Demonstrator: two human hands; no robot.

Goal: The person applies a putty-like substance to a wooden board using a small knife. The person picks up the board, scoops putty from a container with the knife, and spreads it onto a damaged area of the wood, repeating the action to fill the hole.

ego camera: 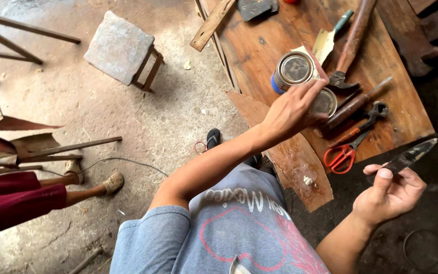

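Carefully now: left hand (292, 109) curled over the open tin (325, 103); right hand (389, 195) pinches a dark putty blade (409, 156).
Steady that tin, beside the closed can (292, 71) on the wooden board (259, 50); keep the blade level, off the tin's right, away from red-handled scissors (341, 157).

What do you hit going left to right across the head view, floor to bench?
Seated person's legs → grey-topped stool → left hand on a tin → red-handled scissors → right hand holding a dark blade.
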